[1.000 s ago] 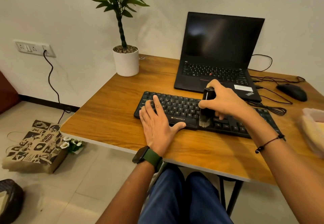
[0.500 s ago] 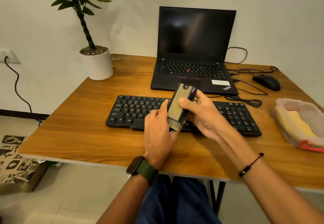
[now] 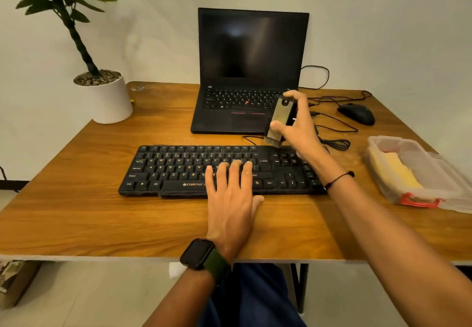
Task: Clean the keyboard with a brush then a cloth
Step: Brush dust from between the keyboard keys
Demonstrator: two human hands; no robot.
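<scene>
Both forearms are bare, with no sleeves in view. The left wrist carries a smartwatch [image 3: 197,253] with a dark, rounded-rectangle face, blank and black, on a broad olive-green strap [image 3: 217,265] that wraps the near side of the wrist. The right wrist wears a thin black cord bracelet [image 3: 337,179], a single strand with a small dark bead or knot at its far right end. The left hand [image 3: 231,200] and right hand [image 3: 297,124] are bare, with no rings visible. Below the table's near edge, dark blue trousers [image 3: 251,298] cover the legs.
</scene>
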